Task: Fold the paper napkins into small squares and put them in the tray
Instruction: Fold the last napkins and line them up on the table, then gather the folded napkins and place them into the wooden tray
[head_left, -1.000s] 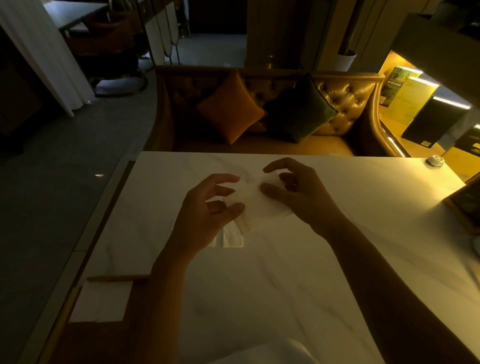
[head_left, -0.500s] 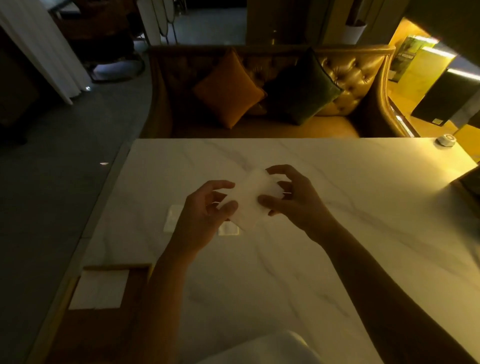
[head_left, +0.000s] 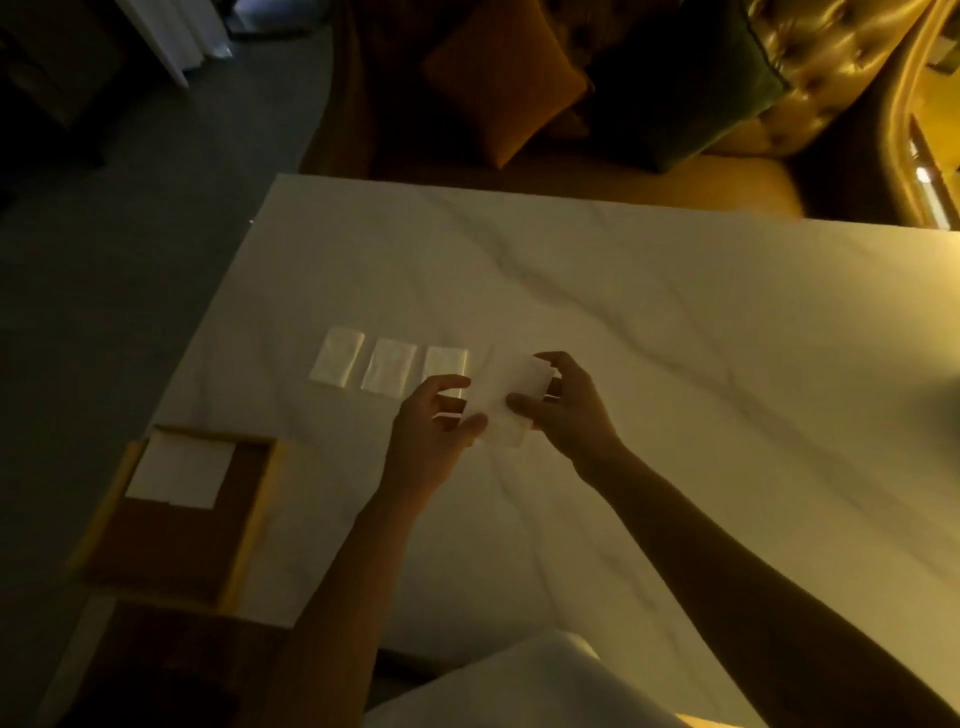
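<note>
While both hands pinch one napkin (head_left: 506, 402) just above the tabletop (head_left: 675, 338), the job looks only partly done. The left hand (head_left: 434, 434) holds its near left side and the right hand (head_left: 563, 408) holds its right side, so a fold seems to be under way. Three folded napkins (head_left: 389, 366) lie in a row on the tabletop, just left of the hands. They are not in the tray (head_left: 254, 525) yet. The tray sits near the left edge and already has white napkin squares (head_left: 182, 473) in its far corner.
</note>
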